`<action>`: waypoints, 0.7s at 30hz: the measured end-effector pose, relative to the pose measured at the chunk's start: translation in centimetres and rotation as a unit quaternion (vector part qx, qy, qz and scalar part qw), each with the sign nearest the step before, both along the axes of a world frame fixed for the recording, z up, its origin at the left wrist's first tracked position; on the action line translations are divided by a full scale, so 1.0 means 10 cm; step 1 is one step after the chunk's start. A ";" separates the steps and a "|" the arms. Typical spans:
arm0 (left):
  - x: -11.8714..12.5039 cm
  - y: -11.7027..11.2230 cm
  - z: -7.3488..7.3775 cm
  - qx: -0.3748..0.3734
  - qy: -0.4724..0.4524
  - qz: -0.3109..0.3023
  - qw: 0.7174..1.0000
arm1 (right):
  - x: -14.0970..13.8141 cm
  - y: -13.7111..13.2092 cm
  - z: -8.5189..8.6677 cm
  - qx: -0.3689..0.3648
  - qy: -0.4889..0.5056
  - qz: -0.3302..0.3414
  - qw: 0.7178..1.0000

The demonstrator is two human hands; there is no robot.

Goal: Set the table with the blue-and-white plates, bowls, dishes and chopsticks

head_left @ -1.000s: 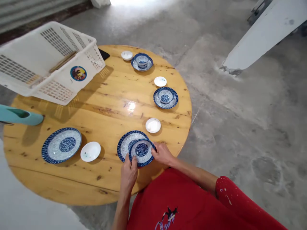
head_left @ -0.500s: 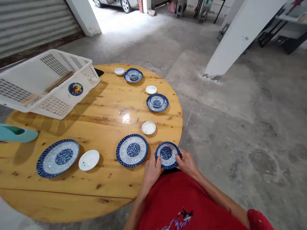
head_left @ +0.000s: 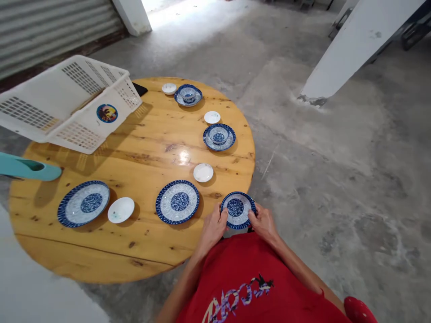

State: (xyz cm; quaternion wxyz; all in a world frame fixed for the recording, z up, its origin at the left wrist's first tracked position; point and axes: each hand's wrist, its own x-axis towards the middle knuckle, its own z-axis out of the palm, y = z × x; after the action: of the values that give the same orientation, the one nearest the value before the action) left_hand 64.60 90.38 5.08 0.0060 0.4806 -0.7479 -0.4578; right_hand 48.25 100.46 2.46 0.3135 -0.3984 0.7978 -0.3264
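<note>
Between my two hands is a blue-and-white patterned bowl, held just off the table's edge in front of my body. My left hand grips its left rim, thumb over the top. My right hand is closed on the right rim in the same way. To the left lies a matching blue-rimmed plate on the table, with a small white dish behind it. Farther left are another patterned plate and a white dish.
A round wooden table carries two plates with bowls on them and more white dishes. At the back left stands a white plastic basket. A turquoise object is at the left; a white pillar rises beyond.
My view has tilted down and shifted, so the table and dishes sit higher in the picture. Both hands still hold the bowl, slightly farther from the nearby plate.
</note>
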 end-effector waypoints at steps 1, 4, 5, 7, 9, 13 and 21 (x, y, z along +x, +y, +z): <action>-0.14 0.00 0.00 0.018 0.005 0.016 1.000 | -0.14 -0.01 -0.01 0.001 0.001 0.002 1.000; -0.62 0.01 -0.02 0.057 0.019 0.053 0.997 | -0.64 -0.05 -0.01 -0.001 0.005 0.019 1.000; -0.79 0.02 -0.03 0.059 0.026 0.064 0.996 | -0.83 -0.06 0.00 -0.002 0.007 0.028 1.000; -1.14 0.05 -0.04 0.059 0.045 0.086 0.994 | -1.21 -0.09 0.01 0.000 0.015 0.049 0.999; -1.47 0.08 -0.04 0.053 0.057 0.106 0.991 | -1.60 -0.14 0.03 0.003 0.025 0.074 0.997; -2.01 0.09 0.00 0.012 0.033 0.135 0.990 | -2.25 -0.33 0.03 0.011 0.022 0.137 0.990; -2.41 -0.28 0.27 -0.032 -0.078 0.172 0.981 | -2.73 -1.05 0.05 -0.020 -0.004 0.238 0.971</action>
State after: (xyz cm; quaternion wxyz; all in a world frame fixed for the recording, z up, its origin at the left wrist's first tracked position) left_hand 40.55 87.63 7.74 0.0420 0.6360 -0.6660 -0.3874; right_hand 20.96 90.00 2.98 0.3772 -0.5821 0.6718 -0.2601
